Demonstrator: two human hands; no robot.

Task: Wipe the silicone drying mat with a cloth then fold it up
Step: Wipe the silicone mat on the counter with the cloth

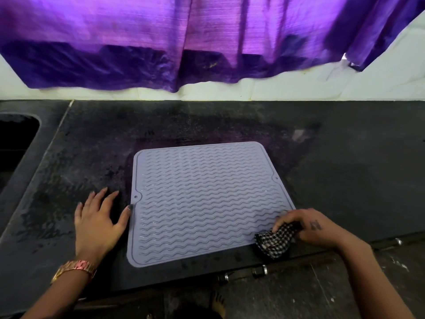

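A pale lilac-grey silicone drying mat (pixel 202 199) with wavy ridges lies flat and unfolded on the dark stone counter (pixel 345 157). My left hand (pixel 99 219) rests flat on the counter just left of the mat, fingers spread, thumb tip touching the mat's left edge. My right hand (pixel 305 229) is shut on a bunched black-and-white checked cloth (pixel 274 244), pressed at the mat's near right corner and partly over the counter's front edge.
A sink basin (pixel 16 139) is cut into the counter at the far left. A purple curtain (pixel 184 42) hangs over the white tiled wall behind. Below the counter front are metal knobs (pixel 259 270) and the floor, with a bare foot (pixel 218 305) visible.
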